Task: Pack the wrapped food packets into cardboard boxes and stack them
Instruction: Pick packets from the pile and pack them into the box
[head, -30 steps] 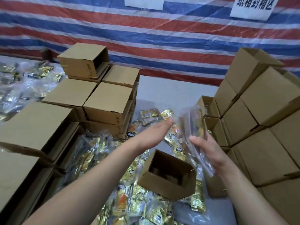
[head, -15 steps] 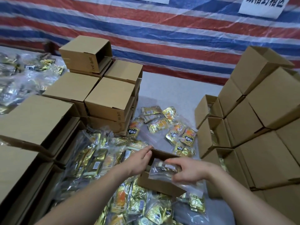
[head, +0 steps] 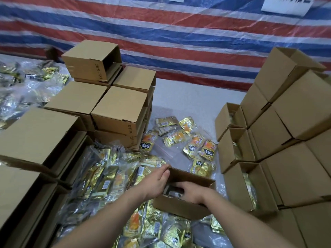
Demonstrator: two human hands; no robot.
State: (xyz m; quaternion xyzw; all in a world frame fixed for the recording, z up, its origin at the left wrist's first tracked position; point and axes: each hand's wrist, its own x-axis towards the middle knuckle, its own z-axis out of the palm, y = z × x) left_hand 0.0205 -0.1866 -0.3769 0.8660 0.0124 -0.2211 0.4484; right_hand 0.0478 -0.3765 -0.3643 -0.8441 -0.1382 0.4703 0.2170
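Nearest the camera, gold wrapped packets (head: 152, 228) in clear plastic lie heaped in front of the open cardboard box (head: 180, 205), too many and too overlapped to count. The open box sits on this heap, its mouth facing up.

The left hand (head: 157, 181) grips the box's left wall at the far left corner, thumb on the rim and fingers curled on the outside. The right hand (head: 192, 191) reaches down inside the box, fingers bent over a clear-bagged packet (head: 172, 193) at the bottom; whether it is grasping the packet or only pressing it cannot be told, since the fingertips are hidden.

Left of the box, a larger mound of bagged packets (head: 107, 176) spreads toward low stacks of brown boxes (head: 35, 138) along the left edge.

Just right of the box stand three open boxes (head: 240, 185) in a row going away from the camera, each showing gold packets inside. Beyond them rises a tall stack of boxes (head: 293, 133) on their sides, at least six visible.

Behind the open box, about nine loose gold-and-orange packets (head: 195, 140) lie scattered on the grey table (head: 188, 102). Farther left of these is a stack of boxes (head: 118, 111), four tops showing and one more box (head: 91, 59) resting on top with its opening sideways.

Farthest back hangs a red, white and blue striped tarp (head: 179, 36), with two white signs (head: 286, 4) at the upper edge.
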